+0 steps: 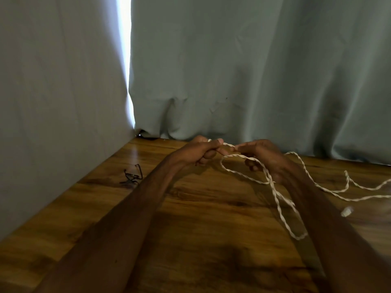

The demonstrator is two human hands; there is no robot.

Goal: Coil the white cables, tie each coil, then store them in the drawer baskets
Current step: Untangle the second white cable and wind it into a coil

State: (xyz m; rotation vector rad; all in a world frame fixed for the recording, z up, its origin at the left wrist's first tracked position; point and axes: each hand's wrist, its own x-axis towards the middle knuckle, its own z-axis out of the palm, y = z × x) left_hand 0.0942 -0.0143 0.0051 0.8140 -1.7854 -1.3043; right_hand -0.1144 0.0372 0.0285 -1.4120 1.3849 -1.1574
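A white twisted cable (277, 199) hangs in loose loops between my two hands above the wooden table (190, 208). My left hand (201, 152) is closed around one stretch of it, thumb on top. Close to its right, my right hand (262, 155) pinches the same cable between its fingertips. A long loop droops down toward me beside my right forearm. More of the cable trails over the table to the right edge of the view. A small white connector (347, 211) lies blurred at the right.
A pair of dark-framed glasses (132, 176) lies folded on the table at the left. Grey-green curtains (254, 70) hang along the back and left edges of the table, with a bright gap (127, 60) between them.
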